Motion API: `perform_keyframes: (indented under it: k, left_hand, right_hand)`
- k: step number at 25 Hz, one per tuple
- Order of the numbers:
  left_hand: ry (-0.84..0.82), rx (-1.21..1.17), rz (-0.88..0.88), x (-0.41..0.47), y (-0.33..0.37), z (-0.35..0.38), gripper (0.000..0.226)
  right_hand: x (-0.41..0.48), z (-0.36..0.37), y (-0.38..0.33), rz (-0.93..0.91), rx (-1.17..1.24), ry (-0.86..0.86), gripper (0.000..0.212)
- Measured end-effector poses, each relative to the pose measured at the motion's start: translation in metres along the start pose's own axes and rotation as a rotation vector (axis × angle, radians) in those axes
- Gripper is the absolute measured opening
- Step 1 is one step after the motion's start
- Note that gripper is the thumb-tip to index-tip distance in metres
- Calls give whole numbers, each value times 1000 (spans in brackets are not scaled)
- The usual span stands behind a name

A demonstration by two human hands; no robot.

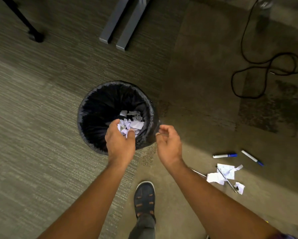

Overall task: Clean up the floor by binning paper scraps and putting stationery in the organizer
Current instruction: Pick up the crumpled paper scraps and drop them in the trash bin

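Observation:
A round bin [86, 107] lined with a black bag stands on the floor, with white paper scraps [136, 124] in its bottom. My left hand [119, 140] hovers over the bin's near side, fingers curled around white paper scraps [123, 131]. My right hand [168, 142] is just right of the bin's rim, fingers loosely curled, holding nothing. On the floor at the right lie more paper scraps [221, 174], two blue-capped markers [225, 155] [252, 157] and a thin pen [226, 179] across the scraps.
A black cable [265, 69] loops on the floor at the upper right. Grey desk feet [120, 26] and a black leg [32, 31] stand at the top. My sandalled foot [144, 197] is below the bin.

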State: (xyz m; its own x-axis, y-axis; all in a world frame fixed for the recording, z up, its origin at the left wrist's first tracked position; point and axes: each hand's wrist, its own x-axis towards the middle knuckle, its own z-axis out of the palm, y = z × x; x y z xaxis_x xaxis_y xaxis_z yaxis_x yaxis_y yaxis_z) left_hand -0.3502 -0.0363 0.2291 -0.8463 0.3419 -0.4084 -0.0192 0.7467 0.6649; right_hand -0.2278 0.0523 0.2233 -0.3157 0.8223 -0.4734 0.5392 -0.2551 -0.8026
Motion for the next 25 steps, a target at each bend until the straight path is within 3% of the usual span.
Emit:
perform_keyframes:
  k: [5,8,16,20,25]
  left_hand:
    - [49,48,303,-57,24,54,55]
    - [-57,102,478,-98,21,98,54]
    - [-438,287,409,-159,-57,239,46]
    - [-697,455,270,-178,-116,304,47]
    - [-974,879,534,-196,-184,361,76]
  right_hand:
    - [-11,-68,63,42,-62,92,28]
    - [-19,-115,114,105,-117,131,30]
    - [-32,-229,274,218,-348,182,32]
    - [-17,-251,341,241,-467,126,34]
    - [20,-243,394,-43,-783,-114,44]
